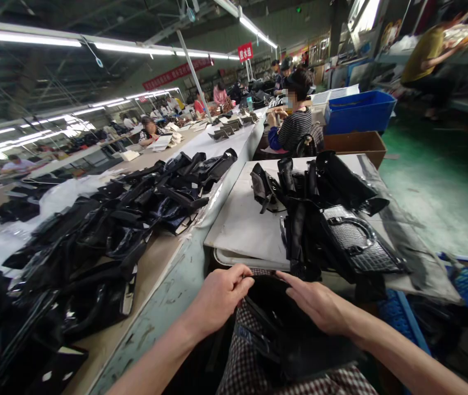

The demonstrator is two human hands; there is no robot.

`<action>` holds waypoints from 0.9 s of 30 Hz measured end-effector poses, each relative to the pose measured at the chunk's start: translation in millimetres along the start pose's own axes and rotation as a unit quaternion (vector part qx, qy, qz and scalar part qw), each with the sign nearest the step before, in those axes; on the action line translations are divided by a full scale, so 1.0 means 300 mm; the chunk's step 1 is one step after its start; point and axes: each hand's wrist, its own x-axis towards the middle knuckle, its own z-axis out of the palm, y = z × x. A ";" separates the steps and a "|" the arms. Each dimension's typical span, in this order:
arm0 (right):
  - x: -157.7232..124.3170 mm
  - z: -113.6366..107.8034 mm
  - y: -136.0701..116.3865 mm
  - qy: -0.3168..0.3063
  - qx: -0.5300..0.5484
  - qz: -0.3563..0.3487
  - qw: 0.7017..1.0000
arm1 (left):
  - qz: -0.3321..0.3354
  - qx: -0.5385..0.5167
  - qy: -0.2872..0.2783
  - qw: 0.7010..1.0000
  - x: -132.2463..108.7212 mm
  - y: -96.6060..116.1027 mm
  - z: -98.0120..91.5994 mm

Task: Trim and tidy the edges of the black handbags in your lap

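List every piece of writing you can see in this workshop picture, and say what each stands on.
Red hanging sign: white characters, too small to read for certain.
Long red banner under the roof: white characters, too blurred to read.
Black pieces on the long table: no writing visible.

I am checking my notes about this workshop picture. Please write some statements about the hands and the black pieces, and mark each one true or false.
1. Both hands, left hand and right hand, touch a black piece on the lap. True.
2. The long table at the left carries a pile of black pieces. True.
3. The white board ahead holds red pieces. False: its pieces are black.
4. The blue crate sits on the lap. False: it stands far ahead, near a seated person in a striped top.
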 end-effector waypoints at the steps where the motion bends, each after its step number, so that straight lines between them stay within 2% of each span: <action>1: -0.031 -0.003 0.010 -0.008 0.027 0.023 0.999 | -0.008 -0.033 0.001 0.999 -0.001 -0.001 0.002; 3: -0.092 -0.009 0.018 -0.028 0.050 0.058 0.997 | -0.021 -0.074 0.006 0.997 0.002 -0.002 0.008; 7: -0.157 -0.011 0.004 -0.029 0.000 0.076 0.997 | -0.042 -0.099 0.014 0.994 0.019 0.004 0.024; 10: -0.147 -0.023 0.000 -0.014 -0.048 0.070 0.996 | -0.044 -0.107 0.012 0.993 0.025 0.011 0.026; 13: -0.109 -0.069 0.004 -0.062 -0.038 0.032 0.997 | -0.035 -0.113 0.002 0.993 0.020 0.020 0.017; 16: -0.047 -0.112 -0.016 -0.100 0.010 0.042 0.994 | -0.027 -0.117 -0.002 0.993 0.013 0.035 0.010; 20: 0.048 -0.091 -0.075 -0.020 0.061 0.076 0.995 | -0.028 -0.139 -0.012 0.990 0.011 0.058 0.014; 22: 0.072 -0.070 -0.079 0.019 0.076 0.084 0.993 | -0.024 -0.184 -0.029 0.982 0.014 0.060 0.011; 25: 0.040 -0.075 -0.031 0.055 0.091 0.107 0.989 | -0.002 -0.308 -0.033 0.951 0.025 0.027 -0.012; 27: -0.029 -0.099 0.008 0.116 0.108 0.123 0.980 | 0.003 -0.358 0.023 0.934 0.037 -0.022 -0.030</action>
